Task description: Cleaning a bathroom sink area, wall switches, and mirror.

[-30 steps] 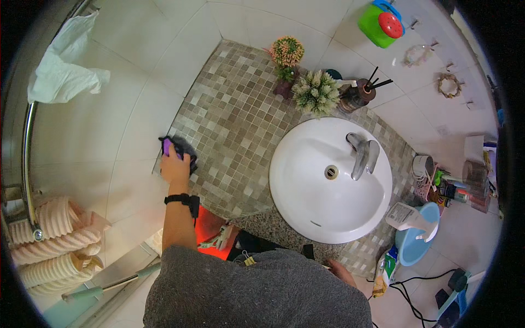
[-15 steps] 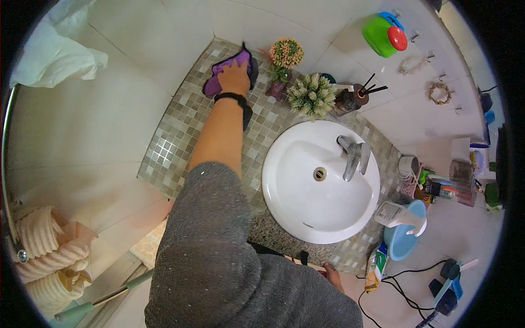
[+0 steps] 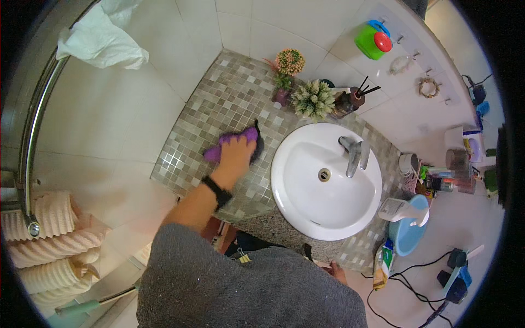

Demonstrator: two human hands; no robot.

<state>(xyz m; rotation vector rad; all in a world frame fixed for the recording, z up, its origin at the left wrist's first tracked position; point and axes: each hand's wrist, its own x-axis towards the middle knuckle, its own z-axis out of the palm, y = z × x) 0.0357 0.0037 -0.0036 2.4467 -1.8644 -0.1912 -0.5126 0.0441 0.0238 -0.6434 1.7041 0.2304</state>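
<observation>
My left hand, with a black band on its wrist, presses on a purple cleaning cloth with a dark edge. The cloth lies bunched under its fingers on the mosaic-tiled counter, left of the round white sink. My right hand shows only in part at the counter's front edge, below the sink. My grey shirt hides the rest of it, and its grip is not visible.
Behind the sink stand a pink-flowered plant, a white-green plant and a dark reed diffuser. A chrome faucet rises from the sink. Right of it are a spray bottle, a blue basin and black cables.
My left hand has drawn the purple cloth from the counter's far corner back toward me, and my elbow has bent. The right hand stays at the front edge.
</observation>
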